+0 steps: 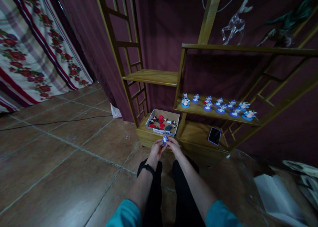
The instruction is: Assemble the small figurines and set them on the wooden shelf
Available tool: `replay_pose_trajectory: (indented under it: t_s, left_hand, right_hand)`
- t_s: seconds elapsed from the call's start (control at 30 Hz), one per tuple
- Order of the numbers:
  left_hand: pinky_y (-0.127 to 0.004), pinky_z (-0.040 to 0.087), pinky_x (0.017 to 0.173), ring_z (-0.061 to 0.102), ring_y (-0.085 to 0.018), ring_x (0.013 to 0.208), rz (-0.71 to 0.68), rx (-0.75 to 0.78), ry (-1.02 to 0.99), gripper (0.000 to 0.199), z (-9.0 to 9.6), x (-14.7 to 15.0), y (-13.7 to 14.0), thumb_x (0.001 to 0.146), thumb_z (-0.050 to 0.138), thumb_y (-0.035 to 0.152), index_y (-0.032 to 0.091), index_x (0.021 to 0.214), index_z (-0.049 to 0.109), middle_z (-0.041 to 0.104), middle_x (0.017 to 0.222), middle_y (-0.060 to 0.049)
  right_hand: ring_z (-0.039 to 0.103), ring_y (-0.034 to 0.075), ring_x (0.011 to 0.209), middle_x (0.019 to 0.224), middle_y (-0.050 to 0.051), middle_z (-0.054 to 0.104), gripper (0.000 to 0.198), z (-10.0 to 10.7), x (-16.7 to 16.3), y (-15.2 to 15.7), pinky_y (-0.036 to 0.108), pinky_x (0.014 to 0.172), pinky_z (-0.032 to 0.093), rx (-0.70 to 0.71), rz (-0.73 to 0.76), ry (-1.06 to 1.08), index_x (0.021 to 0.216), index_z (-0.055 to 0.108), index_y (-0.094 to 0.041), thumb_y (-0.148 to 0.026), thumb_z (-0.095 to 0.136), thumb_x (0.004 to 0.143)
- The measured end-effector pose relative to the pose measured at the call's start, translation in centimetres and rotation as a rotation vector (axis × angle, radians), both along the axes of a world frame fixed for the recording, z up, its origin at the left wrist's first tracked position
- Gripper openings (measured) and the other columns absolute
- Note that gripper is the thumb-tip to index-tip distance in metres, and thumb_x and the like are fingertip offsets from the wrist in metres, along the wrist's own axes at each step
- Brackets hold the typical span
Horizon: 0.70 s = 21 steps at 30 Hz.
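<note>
A small blue-and-white figurine (165,140) is held upright between my two hands, in front of a low shelf. My left hand (157,147) grips it from the left, fingers closed. From the other side my right hand (174,145) pinches it. Just beyond them an open cardboard box (177,130) holds several small figures and red and dark round pieces. To the right, several similar figurines (221,108) stand in two rough rows on a wooden shelf (198,112), blue and purple bases under them.
A phone or tablet (214,136) lies on the lower shelf board. Above stands a clear deer ornament (235,25) beside a dark green sculpture (285,25). A black cable (62,121) crosses the tiled floor at left. A white open box (277,195) sits at lower right.
</note>
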<state>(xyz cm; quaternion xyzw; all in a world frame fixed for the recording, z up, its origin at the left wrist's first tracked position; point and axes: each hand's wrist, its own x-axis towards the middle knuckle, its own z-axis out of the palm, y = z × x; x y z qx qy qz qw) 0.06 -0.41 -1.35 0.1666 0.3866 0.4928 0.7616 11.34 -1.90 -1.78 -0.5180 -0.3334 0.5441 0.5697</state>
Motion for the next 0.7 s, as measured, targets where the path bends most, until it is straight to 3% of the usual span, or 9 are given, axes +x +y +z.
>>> replay_pose_trajectory:
  t_s: [0.2,0.7]
  left_hand:
    - [-0.026,0.054,0.065,0.062,-0.01,0.06,-0.015,-0.046,0.035,0.019,0.31,-0.02,-0.22,0.071,0.061,0.009,0.013,0.089,0.058,0.064,0.071,-0.006]
    - [-0.023,0.053,0.068,0.064,-0.013,0.071,-0.009,0.038,-0.011,0.022,0.87,0.2,-0.57,0.067,0.063,0.0,0.009,0.086,0.063,0.067,0.079,-0.01]
  right_hand:
    - [0.062,0.019,0.075,0.088,0.003,0.067,0.039,0.39,0.03,-0.15,0.03,0.061,0.051,0.005,-0.035,0.014,0.089,0.061,-0.021,-0.043,0.066,0.057]
    - [0.063,0.017,0.071,0.085,0.004,0.067,0.035,-0.01,0.6,-0.22,0.031,0.065,0.051,-0.006,-0.049,0.095,0.083,0.064,-0.019,-0.039,0.069,0.055]
